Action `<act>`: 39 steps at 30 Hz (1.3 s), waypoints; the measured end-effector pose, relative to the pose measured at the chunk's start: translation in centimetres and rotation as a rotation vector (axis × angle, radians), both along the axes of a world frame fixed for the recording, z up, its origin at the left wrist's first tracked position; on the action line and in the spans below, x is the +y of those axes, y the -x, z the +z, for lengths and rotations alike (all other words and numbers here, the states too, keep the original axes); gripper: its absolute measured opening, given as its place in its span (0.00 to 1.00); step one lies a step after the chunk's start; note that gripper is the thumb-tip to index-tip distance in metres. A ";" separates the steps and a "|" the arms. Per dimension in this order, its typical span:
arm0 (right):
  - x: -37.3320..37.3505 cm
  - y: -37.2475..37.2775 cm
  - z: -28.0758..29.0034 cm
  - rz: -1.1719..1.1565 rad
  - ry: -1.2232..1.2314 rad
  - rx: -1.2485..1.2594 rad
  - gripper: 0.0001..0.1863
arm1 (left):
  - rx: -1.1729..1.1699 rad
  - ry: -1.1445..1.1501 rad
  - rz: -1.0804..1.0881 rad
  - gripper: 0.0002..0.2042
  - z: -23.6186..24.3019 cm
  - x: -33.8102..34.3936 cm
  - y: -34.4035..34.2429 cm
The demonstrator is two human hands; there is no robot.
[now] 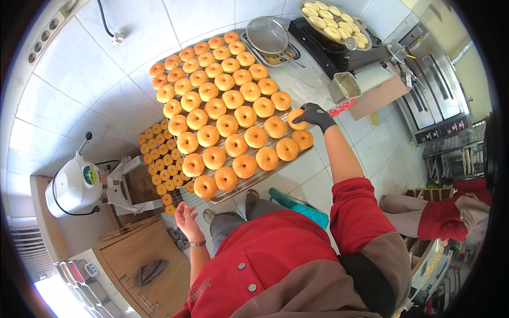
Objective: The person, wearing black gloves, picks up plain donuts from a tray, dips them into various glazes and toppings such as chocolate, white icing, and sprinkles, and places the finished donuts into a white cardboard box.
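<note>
Rows of golden ring doughnuts lie on a wire rack in front of me. My right hand, in a black glove, is closed on a doughnut at the rack's right edge, with thumb and fingers around its side. My bare left hand hangs below the rack's near left corner. Its fingers are loosely bent and apart, and nothing is in them.
A second rack of doughnuts stands lower left, beside a white mixer. A sieve sits at the back. Pale dough pieces fill a pan on a black stove. An oven and another person are at right.
</note>
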State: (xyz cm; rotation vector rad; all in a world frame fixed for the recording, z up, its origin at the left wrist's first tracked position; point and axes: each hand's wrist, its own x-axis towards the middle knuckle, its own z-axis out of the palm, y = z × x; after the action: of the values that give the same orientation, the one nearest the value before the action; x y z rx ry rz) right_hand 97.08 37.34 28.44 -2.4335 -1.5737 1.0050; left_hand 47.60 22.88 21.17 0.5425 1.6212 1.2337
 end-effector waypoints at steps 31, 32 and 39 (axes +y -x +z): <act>-11.2 1.7 -1.8 -0.369 -0.506 0.292 0.25 | -0.133 -0.035 -0.189 0.19 1.9 0.6 -2.7; -11.0 1.2 -1.8 -0.382 -0.539 0.260 0.23 | -0.119 -0.029 -0.183 0.19 1.6 0.4 -2.5; -3.9 -7.1 -4.2 -0.466 -0.429 -0.252 0.15 | 0.047 0.178 -0.144 0.18 -2.2 -4.2 2.6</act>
State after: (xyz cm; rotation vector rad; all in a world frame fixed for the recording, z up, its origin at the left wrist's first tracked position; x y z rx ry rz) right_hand 104.14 33.44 24.22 -2.4896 -1.0424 0.2618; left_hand 45.02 18.66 18.95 0.5685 1.6814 0.9662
